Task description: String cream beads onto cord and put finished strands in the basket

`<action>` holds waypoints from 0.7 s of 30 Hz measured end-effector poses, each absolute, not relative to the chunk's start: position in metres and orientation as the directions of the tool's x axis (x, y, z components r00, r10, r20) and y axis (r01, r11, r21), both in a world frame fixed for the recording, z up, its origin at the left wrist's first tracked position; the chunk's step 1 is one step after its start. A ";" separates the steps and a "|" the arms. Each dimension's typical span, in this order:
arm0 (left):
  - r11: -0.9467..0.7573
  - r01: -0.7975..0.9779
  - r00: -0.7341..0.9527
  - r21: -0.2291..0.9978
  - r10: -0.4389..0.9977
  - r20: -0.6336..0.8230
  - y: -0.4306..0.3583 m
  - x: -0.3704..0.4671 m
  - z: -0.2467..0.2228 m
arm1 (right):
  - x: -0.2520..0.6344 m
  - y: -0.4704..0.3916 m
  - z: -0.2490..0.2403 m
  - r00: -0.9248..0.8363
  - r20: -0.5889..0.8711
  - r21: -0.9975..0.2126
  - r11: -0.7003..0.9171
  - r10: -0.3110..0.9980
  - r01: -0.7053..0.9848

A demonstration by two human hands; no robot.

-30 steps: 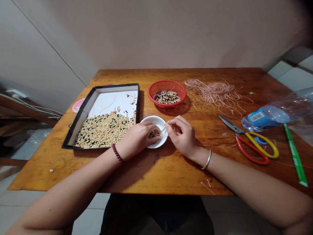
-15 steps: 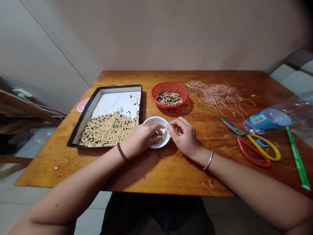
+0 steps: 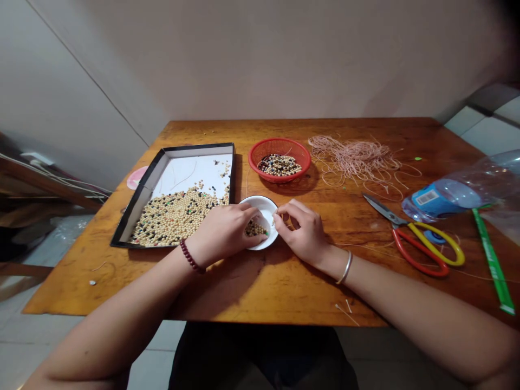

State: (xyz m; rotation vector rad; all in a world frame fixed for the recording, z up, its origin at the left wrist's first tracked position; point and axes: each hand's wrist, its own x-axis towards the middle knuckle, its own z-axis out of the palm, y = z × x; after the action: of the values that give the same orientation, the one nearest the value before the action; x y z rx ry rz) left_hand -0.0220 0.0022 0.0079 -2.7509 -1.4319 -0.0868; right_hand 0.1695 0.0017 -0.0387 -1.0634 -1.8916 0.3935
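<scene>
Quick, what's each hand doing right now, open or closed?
Left hand: partly open, fingers and thumb around beads in the bowl.
Right hand: closed in a pinch, holding something small, too tiny to make out.

The one view looks out from the person's head, above and behind the near edge of the brown wooden desk (image 3: 227, 298), facing forward and steeply down. It is near enough that the bare forearms (image 3: 109, 330) run in from the bottom corners to the hands (image 3: 303, 230) mid-frame, yet wide enough for both far corners, the near left corner and the plain pale wall (image 3: 284, 59) beyond the far edge.
</scene>
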 end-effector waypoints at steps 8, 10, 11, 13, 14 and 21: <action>-0.529 0.849 0.529 -0.018 0.847 0.052 0.000 -0.022 0.005 | 0.169 0.001 -0.039 -0.237 0.543 -0.630 0.578 0.805 0.519; -0.529 0.849 0.528 -0.010 0.847 0.053 -0.001 -0.021 0.003 | 0.169 0.002 -0.039 -0.234 0.532 -0.639 0.567 0.814 0.520; -0.534 0.846 0.533 0.002 0.844 0.052 -0.001 -0.020 0.002 | 0.169 0.002 -0.039 -0.232 0.530 -0.642 0.564 0.816 0.520; -0.556 0.830 0.554 0.040 0.831 0.047 -0.002 -0.019 0.000 | 0.169 0.003 -0.040 -0.230 0.529 -0.642 0.562 0.817 0.521; -0.569 0.820 0.567 0.066 0.822 0.050 -0.002 -0.018 -0.001 | 0.169 0.003 -0.040 -0.229 0.528 -0.642 0.561 0.818 0.523; -0.601 0.777 0.596 0.184 0.798 0.089 -0.003 -0.011 -0.004 | 0.169 0.004 -0.040 -0.243 0.501 -0.647 0.546 0.831 0.532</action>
State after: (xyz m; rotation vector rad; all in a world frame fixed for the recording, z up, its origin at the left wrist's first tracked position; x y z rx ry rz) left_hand -0.0112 -0.0026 -0.0035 -2.9181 -1.4470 -0.2659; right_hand 0.1686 0.0036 -0.0404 -1.1079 -1.9209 0.4373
